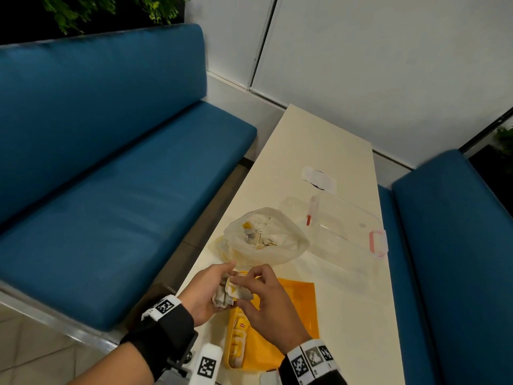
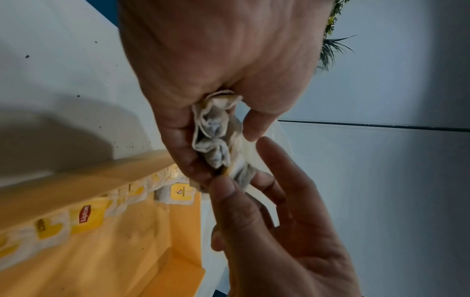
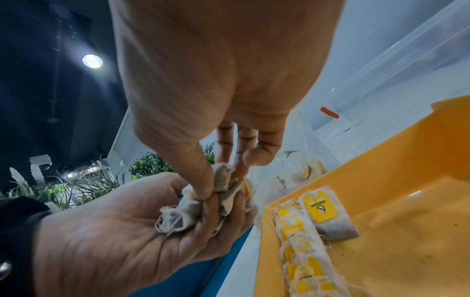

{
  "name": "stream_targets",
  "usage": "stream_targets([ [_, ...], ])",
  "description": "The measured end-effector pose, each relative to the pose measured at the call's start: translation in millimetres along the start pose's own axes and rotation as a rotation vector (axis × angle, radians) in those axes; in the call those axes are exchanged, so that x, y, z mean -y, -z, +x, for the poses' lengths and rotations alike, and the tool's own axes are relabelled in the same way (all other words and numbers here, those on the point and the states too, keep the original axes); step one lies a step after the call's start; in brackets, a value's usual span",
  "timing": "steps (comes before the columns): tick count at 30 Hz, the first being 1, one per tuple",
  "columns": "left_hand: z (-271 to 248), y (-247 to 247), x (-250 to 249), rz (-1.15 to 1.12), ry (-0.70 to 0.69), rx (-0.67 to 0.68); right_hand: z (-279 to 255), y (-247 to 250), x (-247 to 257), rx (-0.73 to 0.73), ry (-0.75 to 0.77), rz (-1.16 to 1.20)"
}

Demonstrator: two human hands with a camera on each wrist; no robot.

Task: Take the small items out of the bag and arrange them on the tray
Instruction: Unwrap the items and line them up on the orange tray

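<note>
My left hand (image 1: pixel 219 287) cups a crumpled bundle of tea bags (image 1: pixel 225 294) above the near left corner of the yellow tray (image 1: pixel 299 309). My right hand (image 1: pixel 239 290) pinches one tea bag of that bundle (image 3: pixel 223 178) between thumb and fingers. A row of tea bags (image 3: pixel 302 253) with yellow tags lies along the tray's left wall, with one more tea bag (image 3: pixel 328 215) beside its far end. Behind the hands, the translucent plastic bag (image 1: pixel 263 243) stands open on the table with several tea bags inside.
A clear plastic container (image 1: pixel 344 226) with pink clips sits right of the bag. A white wrapper (image 1: pixel 319 179) lies farther back on the cream table (image 1: pixel 347 301). Blue benches (image 1: pixel 111 176) flank the table on both sides.
</note>
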State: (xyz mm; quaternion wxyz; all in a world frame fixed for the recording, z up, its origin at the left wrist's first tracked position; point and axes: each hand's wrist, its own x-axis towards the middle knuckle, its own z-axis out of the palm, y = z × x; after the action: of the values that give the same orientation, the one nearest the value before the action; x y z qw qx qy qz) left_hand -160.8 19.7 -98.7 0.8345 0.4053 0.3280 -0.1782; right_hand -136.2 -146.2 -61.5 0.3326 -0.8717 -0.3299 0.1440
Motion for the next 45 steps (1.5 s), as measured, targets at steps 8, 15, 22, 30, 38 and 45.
stream_targets([
  [8, 0, 4, 0, -0.035, -0.003, 0.036, 3, -2, 0, -0.098, -0.089, 0.067],
  [15, -3, 9, 1, -0.059, -0.034, 0.084, 2, 1, -10, -0.2, -0.299, 0.407],
  [22, -7, 7, 1, 0.001, -0.092, 0.216, 4, 5, -9, -0.203, -0.334, 0.748],
  [30, -3, 1, -2, 0.073, -0.168, 0.136, 9, 5, -8, -0.205, -0.399, 0.742],
  [38, -1, 5, -4, 0.045, -0.15, 0.123, 12, 9, -13, -0.172, -0.451, 0.769],
  [45, 1, 9, -6, 0.024, -0.16, 0.078, 13, 13, -24, -0.192, -0.458, 0.698],
])
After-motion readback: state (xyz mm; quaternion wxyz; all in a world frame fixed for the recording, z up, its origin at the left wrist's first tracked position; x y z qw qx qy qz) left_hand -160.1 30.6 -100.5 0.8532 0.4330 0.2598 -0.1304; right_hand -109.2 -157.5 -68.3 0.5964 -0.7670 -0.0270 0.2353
